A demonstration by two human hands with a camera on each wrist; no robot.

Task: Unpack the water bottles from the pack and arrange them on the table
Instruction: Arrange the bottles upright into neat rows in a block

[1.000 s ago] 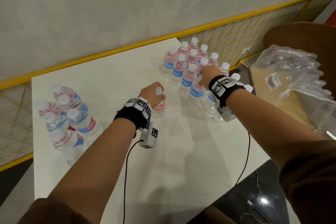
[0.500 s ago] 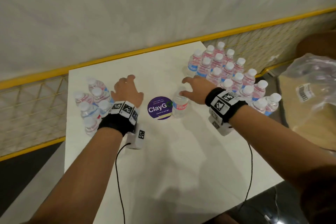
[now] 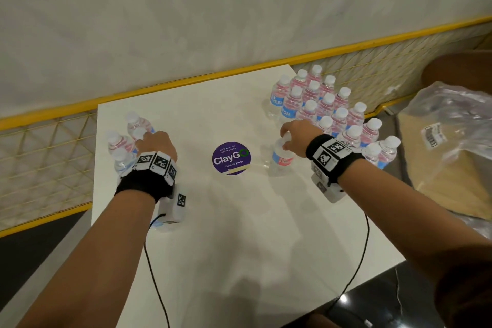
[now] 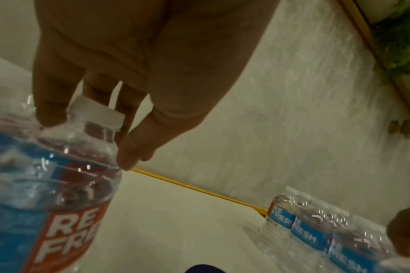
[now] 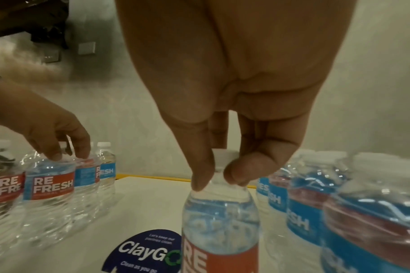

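Note:
A lone water bottle (image 3: 281, 161) (image 5: 220, 221) stands upright just right of the round purple sticker. My right hand (image 3: 290, 136) (image 5: 217, 181) pinches its neck under the white cap from above. A small cluster of bottles (image 3: 119, 141) stands at the table's left edge. My left hand (image 3: 157, 144) (image 4: 88, 140) comes down over one of them (image 4: 47, 184), with fingers and thumb curled round its cap (image 4: 96, 112). A large block of upright bottles (image 3: 327, 104) fills the far right corner, just behind my right hand.
The white table (image 3: 239, 234) carries a purple "ClayGo" sticker (image 3: 231, 157) between my hands. A yellow mesh rail (image 3: 48, 157) runs along the left and far sides. Crumpled clear plastic wrap (image 3: 452, 128) lies on a seat to the right. Cables hang from both wrists.
My left hand let go of the middle bottle, moved left to the small cluster and closed over a cap. My right hand left the big block and took the middle bottle's neck.

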